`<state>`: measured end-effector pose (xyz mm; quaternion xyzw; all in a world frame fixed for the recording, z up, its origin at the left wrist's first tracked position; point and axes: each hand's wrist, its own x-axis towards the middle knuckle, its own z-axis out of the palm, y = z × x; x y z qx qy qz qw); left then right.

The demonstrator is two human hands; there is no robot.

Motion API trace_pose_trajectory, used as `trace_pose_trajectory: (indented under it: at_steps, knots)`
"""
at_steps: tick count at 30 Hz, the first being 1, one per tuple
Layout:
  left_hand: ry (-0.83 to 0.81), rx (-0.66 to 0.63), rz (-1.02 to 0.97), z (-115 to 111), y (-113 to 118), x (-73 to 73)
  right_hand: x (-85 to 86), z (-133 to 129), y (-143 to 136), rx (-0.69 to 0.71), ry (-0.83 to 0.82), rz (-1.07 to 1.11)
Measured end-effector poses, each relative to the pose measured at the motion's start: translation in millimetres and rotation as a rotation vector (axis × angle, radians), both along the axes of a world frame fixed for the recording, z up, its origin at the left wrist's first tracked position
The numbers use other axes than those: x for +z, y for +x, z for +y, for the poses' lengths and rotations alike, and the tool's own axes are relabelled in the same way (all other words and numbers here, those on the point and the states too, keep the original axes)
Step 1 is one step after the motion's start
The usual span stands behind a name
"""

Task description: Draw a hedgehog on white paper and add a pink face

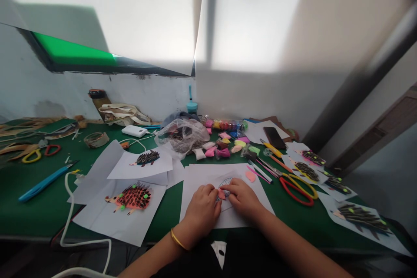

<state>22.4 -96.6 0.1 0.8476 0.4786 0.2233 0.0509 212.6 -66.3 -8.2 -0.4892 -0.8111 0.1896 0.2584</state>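
Note:
My left hand (202,207) and my right hand (245,197) meet over a white sheet of paper (191,191). The fingers of both are closed on a small lump of pink modelling clay (222,194), held low over the sheet. Beneath it lies a smaller paper with a dotted, rounded drawing (226,181), partly covered by my fingers. A second flat piece of pink clay (250,177) rests on the sheet, to the right of my right hand.
Right of the sheet lie scissors (298,189), a utility knife (272,148), a phone (274,137) and several hedgehog pictures (361,217). Clay packets (223,153) and a plastic bag (182,137) sit behind. Leftward are another hedgehog picture (130,197), a white cable (70,213) and blue tweezers (45,183).

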Motion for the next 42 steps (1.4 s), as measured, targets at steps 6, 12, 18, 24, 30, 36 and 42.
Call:
trace_pose_trajectory:
  at_steps: [6, 12, 18, 24, 30, 36, 42]
  knots:
    - [0.016, 0.005, 0.024, -0.9, 0.1, -1.9, 0.7, -0.4, -3.1, 0.036, 0.039, -0.069]
    - [0.012, -0.004, 0.003, -1.9, -0.6, -0.2, -3.5, 1.5, -0.6, -0.007, 0.016, 0.003]
    - [0.011, -0.014, 0.019, -2.0, -0.3, 2.3, -5.1, 0.3, 0.4, -0.024, 0.028, 0.046]
    - [0.015, -0.006, 0.041, -2.6, 0.6, 2.0, -5.3, -1.7, 0.6, -0.008, 0.057, 0.048]
    - [0.006, -0.004, 0.057, -2.9, 1.3, 5.2, -1.7, -5.3, 5.1, -0.044, 0.101, 0.101]
    - [0.018, -0.051, 0.089, -3.4, 1.0, 9.9, -0.5, -7.4, 9.4, -0.041, 0.065, 0.096]
    - [0.05, -0.043, 0.102, -2.2, 0.8, 7.7, -3.1, -7.3, 6.5, -0.006, 0.057, 0.043]
